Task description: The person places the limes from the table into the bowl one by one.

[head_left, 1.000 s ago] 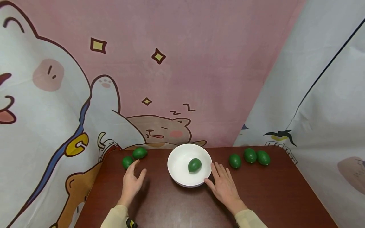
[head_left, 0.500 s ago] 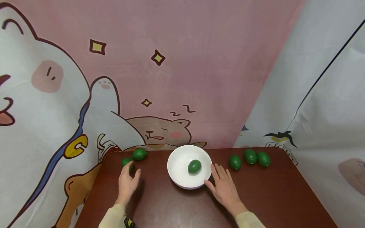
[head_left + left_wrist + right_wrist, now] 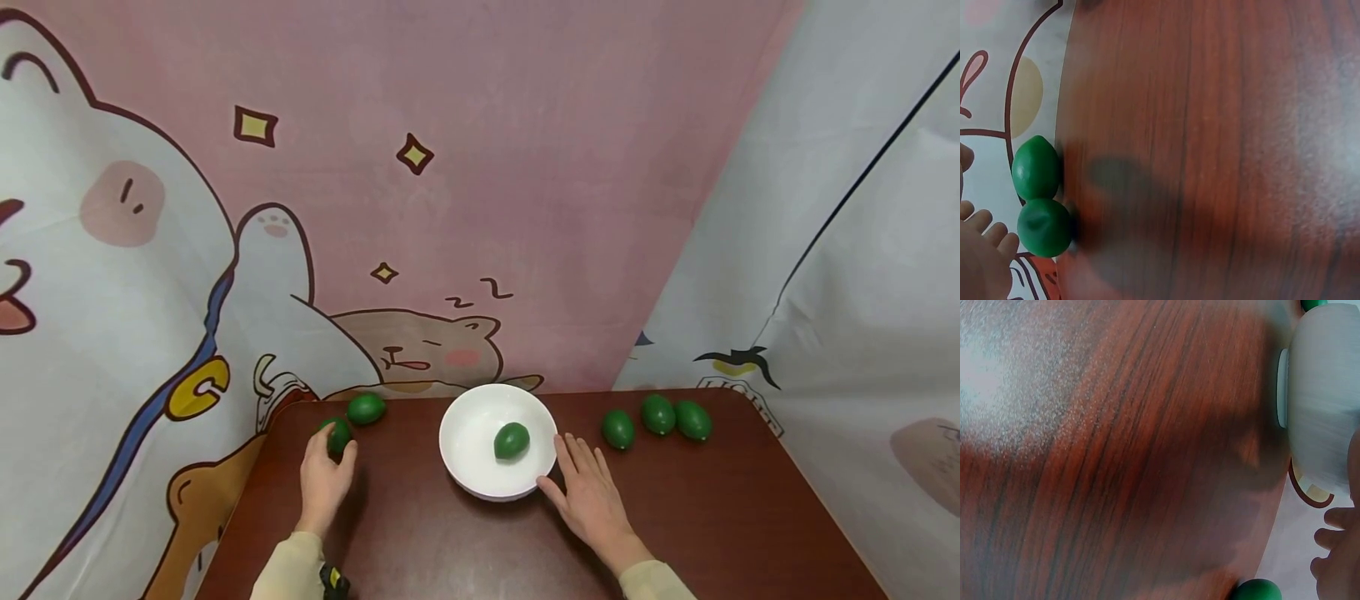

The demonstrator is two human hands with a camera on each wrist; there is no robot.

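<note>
My left hand (image 3: pixel 324 479) is at the nearer of two green limes on the left; its fingers reach along the left of that lime (image 3: pixel 340 435), the thumb apart on the right. In the left wrist view the fingertips lie right beside the lime (image 3: pixel 1045 228), which touches a second lime (image 3: pixel 1036 169). A white bowl (image 3: pixel 467 473) stands at the middle of the table with one lime (image 3: pixel 512 441) inside. Against the bowl's right side rests my right hand (image 3: pixel 592 500), fingers straight, thumb by the near rim. In the right wrist view the bowl's outer wall (image 3: pixel 1322 381) shows beside the thumb.
Three more limes (image 3: pixel 658 415) lie on the right of the dark wooden table (image 3: pixel 480 558), beyond my right hand. A cloth with cartoon animals (image 3: pixel 450 208) hangs right behind the table's far edge.
My left hand has moved a little to the left, and its fingers now come alongside the nearer lime. The right hand stays at the bowl.
</note>
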